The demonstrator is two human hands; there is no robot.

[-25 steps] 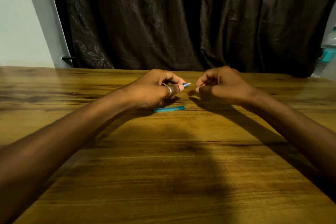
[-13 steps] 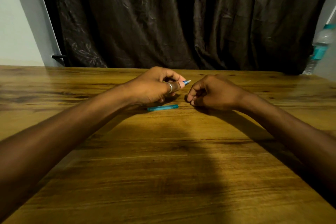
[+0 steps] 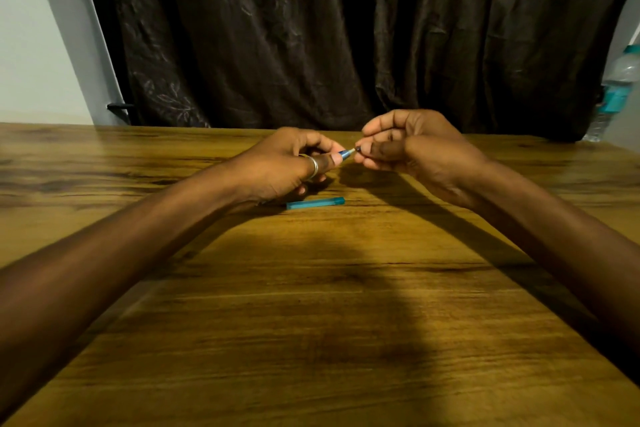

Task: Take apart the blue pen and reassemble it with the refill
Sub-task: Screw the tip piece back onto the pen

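Observation:
My left hand point(image 3: 287, 163), with a ring on the thumb, is closed around the blue pen body point(image 3: 345, 153); only its tip end pokes out to the right. My right hand point(image 3: 412, 149) hovers just right of it, thumb and fingers pinched on a small dark pen piece point(image 3: 357, 149) that touches the pen's tip. A teal pen cap point(image 3: 315, 203) lies flat on the wooden table point(image 3: 311, 322), just below my left hand. Most of the pen body is hidden in my fist.
A dark curtain point(image 3: 346, 31) hangs behind the table's far edge. A clear water bottle with a teal label point(image 3: 614, 94) stands at the far right. A pale wall point(image 3: 34, 45) is at the far left.
My right hand has lifted off the table and come up to the pen tip with a small piece pinched in it. My left hand holds the pen as before. The cap has not moved.

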